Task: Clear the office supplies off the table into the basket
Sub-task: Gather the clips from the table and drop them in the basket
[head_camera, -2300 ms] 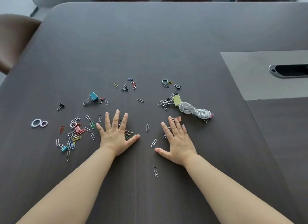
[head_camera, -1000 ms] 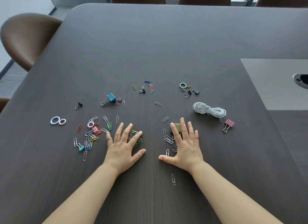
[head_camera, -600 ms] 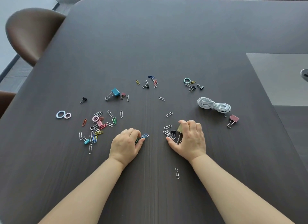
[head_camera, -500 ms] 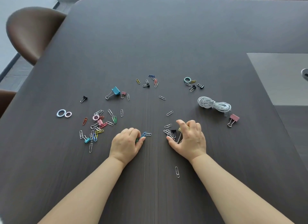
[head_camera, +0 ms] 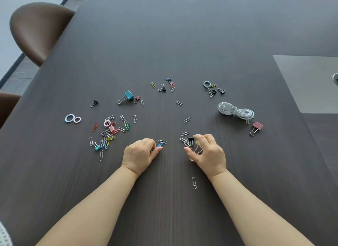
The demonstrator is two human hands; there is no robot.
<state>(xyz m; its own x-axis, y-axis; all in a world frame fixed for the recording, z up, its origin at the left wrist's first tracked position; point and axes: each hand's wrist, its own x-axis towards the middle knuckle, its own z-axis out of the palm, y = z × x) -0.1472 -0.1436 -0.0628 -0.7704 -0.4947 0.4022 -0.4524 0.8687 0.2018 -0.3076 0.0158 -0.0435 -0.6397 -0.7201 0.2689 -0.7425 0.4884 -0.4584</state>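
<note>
Paper clips, binder clips and small rings lie scattered over the dark table (head_camera: 182, 35). My left hand (head_camera: 140, 155) is curled round a small heap of coloured paper clips; a blue clip (head_camera: 159, 145) sticks out by the thumb. My right hand (head_camera: 207, 152) curls over a yellow binder clip (head_camera: 197, 144) and several silver paper clips (head_camera: 185, 141) beside a small black binder clip (head_camera: 191, 139). A coiled white cord (head_camera: 235, 111) lies to the right, a pink binder clip (head_camera: 257, 127) just past it. No basket is in view.
A colourful clip cluster (head_camera: 109, 132) lies left of my left hand, with two rings (head_camera: 72, 118) further left and a teal binder clip (head_camera: 128, 96) behind. A lone paper clip (head_camera: 194, 182) lies near my right wrist. Brown chair (head_camera: 38, 29) at left; grey panel (head_camera: 307, 82) at right.
Both hands went from flat on the table to curled, raking clips toward me into heaps under the fingers. The right hand's fingers have lifted a little over the yellow binder clip.
</note>
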